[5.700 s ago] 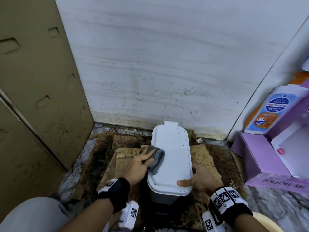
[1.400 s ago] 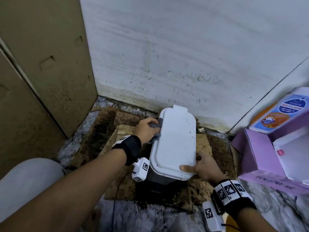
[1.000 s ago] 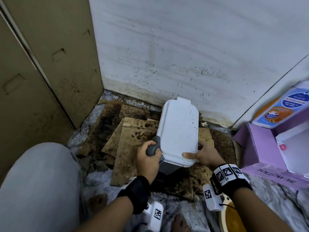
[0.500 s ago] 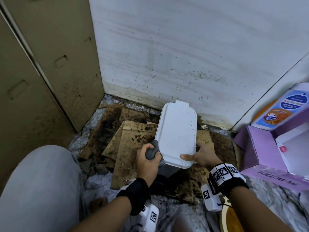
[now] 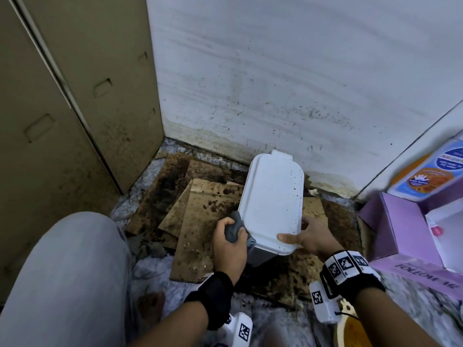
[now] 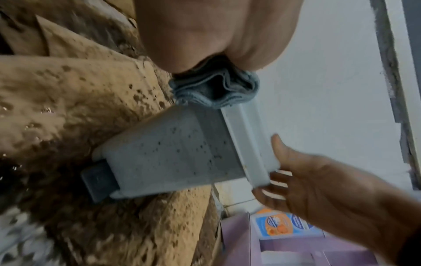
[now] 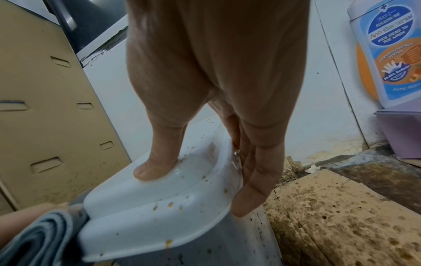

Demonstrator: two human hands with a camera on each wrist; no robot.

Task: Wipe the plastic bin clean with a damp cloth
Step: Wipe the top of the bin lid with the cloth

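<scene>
Against the bin (image 5: 271,204), the left hand (image 5: 229,249) grips a cloth (image 5: 232,232), half hidden

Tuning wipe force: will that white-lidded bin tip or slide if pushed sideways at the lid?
Probably tips easily: the bin narrows toward its base, and the right hand pinches the lid against the push of the cloth. Likely light plastic. The cardboard beneath looks wet, so sliding is plausible.

Stained brown cardboard sheets (image 5: 200,221) lie on the speckled marble floor (image 5: 150,269) before me. At my right stands an open purple cardboard box (image 5: 390,226), with a white-and-orange wash bottle (image 5: 431,171) just beside it. A beige metal cabinet (image 5: 62,108) is at my left.
</scene>
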